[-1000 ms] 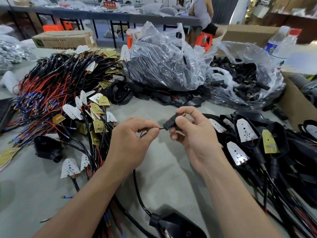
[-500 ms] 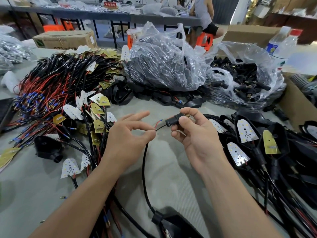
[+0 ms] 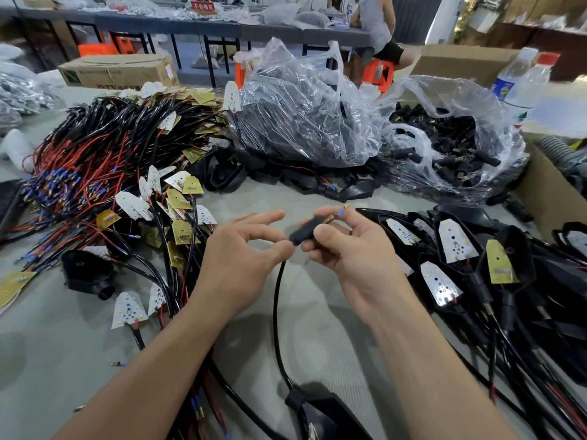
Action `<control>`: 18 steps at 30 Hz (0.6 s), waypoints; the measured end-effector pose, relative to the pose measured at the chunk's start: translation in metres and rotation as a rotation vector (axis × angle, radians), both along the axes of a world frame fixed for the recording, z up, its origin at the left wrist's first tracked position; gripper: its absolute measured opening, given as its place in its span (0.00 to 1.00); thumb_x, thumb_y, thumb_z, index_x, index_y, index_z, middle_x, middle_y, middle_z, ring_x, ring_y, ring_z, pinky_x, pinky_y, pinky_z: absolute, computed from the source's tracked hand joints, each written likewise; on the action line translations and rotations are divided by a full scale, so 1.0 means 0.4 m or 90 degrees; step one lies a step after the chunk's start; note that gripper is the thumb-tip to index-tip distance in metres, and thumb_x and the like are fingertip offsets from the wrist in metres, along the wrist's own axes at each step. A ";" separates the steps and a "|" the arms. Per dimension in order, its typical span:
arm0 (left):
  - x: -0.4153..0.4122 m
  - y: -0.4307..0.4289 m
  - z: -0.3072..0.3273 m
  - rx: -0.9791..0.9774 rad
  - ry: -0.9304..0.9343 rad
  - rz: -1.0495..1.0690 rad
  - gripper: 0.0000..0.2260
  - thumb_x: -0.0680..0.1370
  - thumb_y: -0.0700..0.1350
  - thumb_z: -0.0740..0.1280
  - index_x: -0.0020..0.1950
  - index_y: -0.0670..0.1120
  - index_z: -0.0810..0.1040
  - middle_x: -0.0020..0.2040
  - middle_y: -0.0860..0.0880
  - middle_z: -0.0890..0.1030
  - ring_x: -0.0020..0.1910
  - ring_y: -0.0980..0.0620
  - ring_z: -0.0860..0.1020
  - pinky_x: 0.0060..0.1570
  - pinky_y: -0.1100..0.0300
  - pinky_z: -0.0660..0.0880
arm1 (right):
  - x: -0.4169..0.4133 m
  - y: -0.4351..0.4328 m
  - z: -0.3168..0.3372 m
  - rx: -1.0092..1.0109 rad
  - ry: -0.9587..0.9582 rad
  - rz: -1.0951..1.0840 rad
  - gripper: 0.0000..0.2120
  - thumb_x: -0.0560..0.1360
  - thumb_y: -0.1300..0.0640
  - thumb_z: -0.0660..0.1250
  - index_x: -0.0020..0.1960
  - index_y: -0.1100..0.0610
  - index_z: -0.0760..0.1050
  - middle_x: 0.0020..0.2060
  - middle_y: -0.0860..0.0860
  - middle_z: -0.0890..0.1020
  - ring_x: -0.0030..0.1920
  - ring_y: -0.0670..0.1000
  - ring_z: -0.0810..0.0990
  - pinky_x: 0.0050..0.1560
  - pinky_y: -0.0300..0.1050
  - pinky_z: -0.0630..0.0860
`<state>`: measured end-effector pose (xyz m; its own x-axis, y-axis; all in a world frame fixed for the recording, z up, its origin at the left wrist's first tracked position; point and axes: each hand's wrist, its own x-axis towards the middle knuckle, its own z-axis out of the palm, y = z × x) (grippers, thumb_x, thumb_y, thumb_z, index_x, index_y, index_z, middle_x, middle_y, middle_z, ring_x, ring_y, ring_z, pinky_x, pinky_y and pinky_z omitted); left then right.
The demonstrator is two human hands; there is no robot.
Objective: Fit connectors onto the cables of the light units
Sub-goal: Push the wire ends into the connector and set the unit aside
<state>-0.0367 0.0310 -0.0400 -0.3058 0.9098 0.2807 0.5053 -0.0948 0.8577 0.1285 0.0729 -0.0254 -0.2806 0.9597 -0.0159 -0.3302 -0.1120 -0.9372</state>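
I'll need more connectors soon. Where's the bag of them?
In the head view, the connector bag lies far right on the table, between the bigger bag and the bottles.

Bright, even light; edges seemingly warped.

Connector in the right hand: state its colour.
The connector is black, with a brass tip; the head view shows it best.

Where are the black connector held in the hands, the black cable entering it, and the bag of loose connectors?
black connector [image 3: 304, 232]: head view, middle of its sleeve.
black cable [image 3: 274, 312]: head view, its hanging middle stretch.
bag of loose connectors [image 3: 460, 93]: head view, its clear plastic wall.
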 end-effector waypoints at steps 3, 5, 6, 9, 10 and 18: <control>-0.004 0.001 -0.003 -0.008 0.036 0.008 0.10 0.69 0.46 0.80 0.37 0.62 0.86 0.54 0.72 0.81 0.67 0.66 0.73 0.71 0.60 0.63 | 0.005 0.003 0.001 -0.009 -0.036 0.002 0.07 0.79 0.68 0.66 0.51 0.60 0.82 0.42 0.57 0.86 0.35 0.51 0.81 0.37 0.40 0.78; -0.002 0.002 -0.009 -0.004 0.038 0.004 0.09 0.68 0.46 0.80 0.37 0.61 0.86 0.53 0.71 0.81 0.65 0.66 0.74 0.69 0.61 0.64 | 0.015 0.007 0.005 -0.034 -0.009 0.000 0.09 0.82 0.62 0.64 0.50 0.62 0.83 0.43 0.58 0.86 0.34 0.51 0.81 0.36 0.40 0.77; -0.001 0.003 -0.011 -0.007 -0.004 -0.007 0.08 0.68 0.45 0.81 0.38 0.59 0.87 0.53 0.68 0.83 0.63 0.65 0.76 0.68 0.60 0.67 | 0.020 0.010 0.008 -0.041 0.002 -0.002 0.11 0.83 0.61 0.63 0.49 0.62 0.83 0.43 0.59 0.86 0.34 0.51 0.81 0.35 0.40 0.78; 0.004 0.009 -0.005 -0.100 -0.346 -0.120 0.09 0.70 0.49 0.77 0.49 0.49 0.89 0.48 0.54 0.87 0.54 0.55 0.84 0.55 0.58 0.79 | 0.028 0.012 0.014 -0.054 0.030 0.019 0.13 0.83 0.62 0.61 0.48 0.63 0.83 0.40 0.59 0.85 0.31 0.51 0.80 0.32 0.38 0.76; 0.006 0.009 0.001 -0.172 -0.462 -0.177 0.15 0.72 0.54 0.74 0.51 0.45 0.88 0.47 0.50 0.87 0.52 0.51 0.85 0.49 0.58 0.82 | 0.027 0.010 0.014 -0.051 0.023 0.037 0.13 0.83 0.62 0.61 0.46 0.63 0.83 0.39 0.60 0.84 0.30 0.51 0.78 0.31 0.38 0.74; 0.007 0.006 -0.002 -0.154 -0.499 -0.116 0.06 0.77 0.39 0.70 0.49 0.41 0.86 0.38 0.46 0.86 0.33 0.55 0.82 0.33 0.65 0.78 | 0.017 0.003 0.005 0.012 -0.085 0.102 0.15 0.83 0.64 0.61 0.43 0.61 0.84 0.35 0.59 0.83 0.28 0.49 0.76 0.29 0.39 0.72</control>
